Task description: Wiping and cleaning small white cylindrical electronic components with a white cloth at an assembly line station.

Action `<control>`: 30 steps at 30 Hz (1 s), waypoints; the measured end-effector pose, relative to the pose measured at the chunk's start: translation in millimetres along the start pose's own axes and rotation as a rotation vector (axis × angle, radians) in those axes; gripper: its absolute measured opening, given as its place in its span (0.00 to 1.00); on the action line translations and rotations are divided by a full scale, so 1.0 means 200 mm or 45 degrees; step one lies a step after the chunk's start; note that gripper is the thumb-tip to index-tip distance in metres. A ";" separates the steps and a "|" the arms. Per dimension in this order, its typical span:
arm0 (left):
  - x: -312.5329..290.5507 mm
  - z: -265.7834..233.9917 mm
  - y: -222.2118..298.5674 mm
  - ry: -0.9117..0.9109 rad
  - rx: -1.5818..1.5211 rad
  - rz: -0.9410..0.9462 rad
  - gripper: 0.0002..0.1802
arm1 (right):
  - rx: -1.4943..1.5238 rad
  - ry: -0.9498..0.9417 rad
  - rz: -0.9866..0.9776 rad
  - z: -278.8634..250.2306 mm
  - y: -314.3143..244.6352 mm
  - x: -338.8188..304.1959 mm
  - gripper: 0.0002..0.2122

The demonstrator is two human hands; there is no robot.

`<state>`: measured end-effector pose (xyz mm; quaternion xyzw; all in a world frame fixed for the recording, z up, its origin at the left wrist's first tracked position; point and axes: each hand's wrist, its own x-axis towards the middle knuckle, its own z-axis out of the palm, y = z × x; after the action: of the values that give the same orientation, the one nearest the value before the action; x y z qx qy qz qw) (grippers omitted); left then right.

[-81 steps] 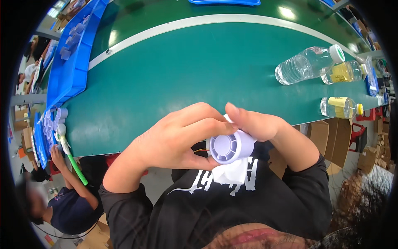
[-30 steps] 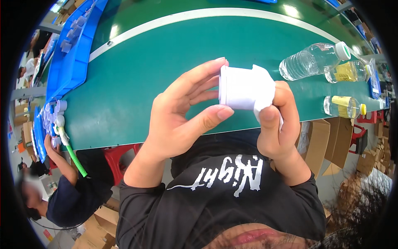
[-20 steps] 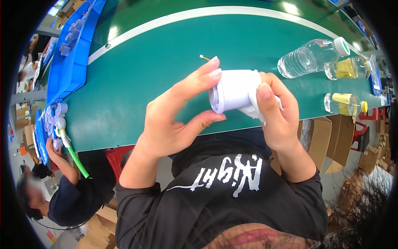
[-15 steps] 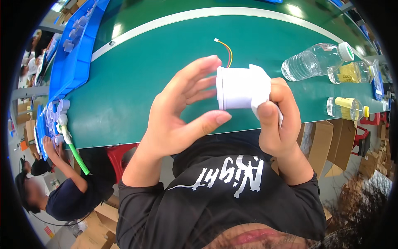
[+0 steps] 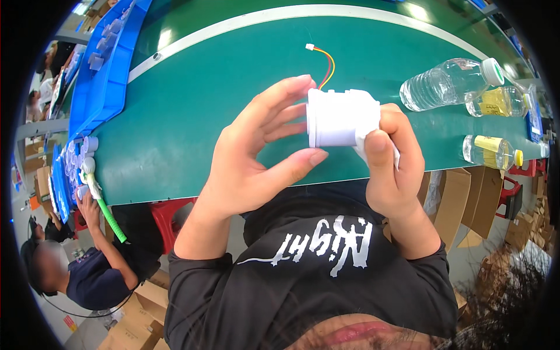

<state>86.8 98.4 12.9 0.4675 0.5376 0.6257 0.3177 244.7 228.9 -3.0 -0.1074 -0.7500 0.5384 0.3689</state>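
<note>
Housing (image 5: 332,119) held sideways over the green tabletop (image 5: 227,64)

The right hand (image 5: 394,160) grasps the white cylinder's right end through a white cloth (image 5: 368,112), which likely keeps its fingers off the plastic. The left hand (image 5: 240,157) spans the flanged left rim (image 5: 312,121), thumb below, fingers above, apparently to steady it; whether it presses, I cannot tell. Red and yellow wires (image 5: 333,62) arc up beside the left fingertips.

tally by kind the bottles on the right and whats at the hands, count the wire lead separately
Clear bottles: 3
White cylindrical part: 1
White cloth or wipe: 1
Wire lead: 1
Total: 6
</note>
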 end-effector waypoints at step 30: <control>0.02 0.00 -0.01 0.117 0.218 0.116 0.33 | -0.940 -0.154 -0.581 0.03 -0.07 0.10 0.20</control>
<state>84.5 101.7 12.8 0.4877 0.5814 0.6119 0.2227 228.9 229.9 16.5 -0.0317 -0.9170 0.1441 0.3706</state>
